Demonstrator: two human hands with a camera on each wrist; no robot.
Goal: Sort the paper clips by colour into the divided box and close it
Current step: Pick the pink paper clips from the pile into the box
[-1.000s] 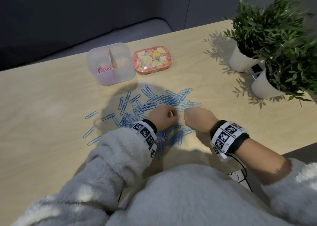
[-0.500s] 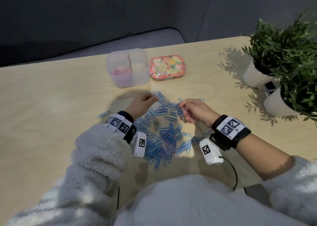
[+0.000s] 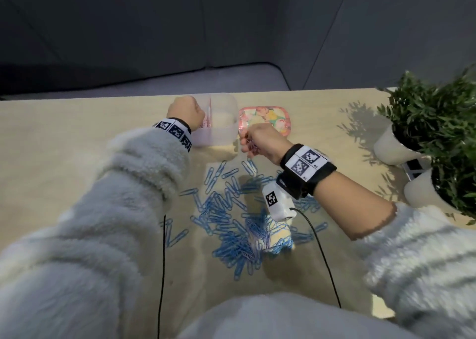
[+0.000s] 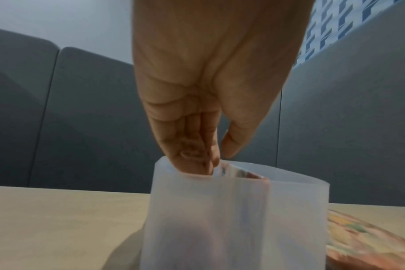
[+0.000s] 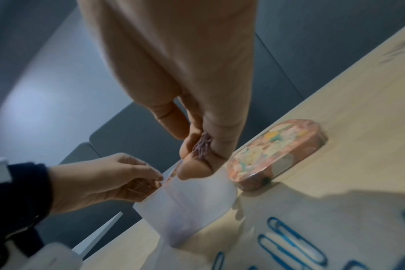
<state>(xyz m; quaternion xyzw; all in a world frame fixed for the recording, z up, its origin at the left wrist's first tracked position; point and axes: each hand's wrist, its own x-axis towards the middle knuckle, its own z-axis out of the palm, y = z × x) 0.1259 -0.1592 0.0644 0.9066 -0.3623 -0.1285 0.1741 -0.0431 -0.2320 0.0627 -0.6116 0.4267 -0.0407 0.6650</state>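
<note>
The translucent divided box [image 3: 224, 132] stands open at the table's far side. Pink clips [image 3: 206, 124] lie in its left compartment. My left hand [image 3: 185, 113] hovers over that compartment, its curled fingers [image 4: 197, 159] dipping past the rim [image 4: 289, 180] with pinkish clips among them [image 5: 139, 184]. My right hand [image 3: 251, 140] is at the box's right front corner and pinches a bunch of pink clips [image 5: 204, 146] between thumb and fingers. The floral lid [image 3: 268, 117] lies right of the box. A heap of blue clips [image 3: 231, 222] covers the table in front of me.
Two white pots with green plants [image 3: 394, 145] [image 3: 425, 192] stand at the right edge. A dark card [image 3: 414, 167] lies between them. Black cables [image 3: 319, 248] hang from my wrists over the blue heap. A grey sofa sits beyond the table's far edge.
Both hands have left the blue heap and moved forward to the box, the left over its left compartment, the right to its front corner with pink clips.
</note>
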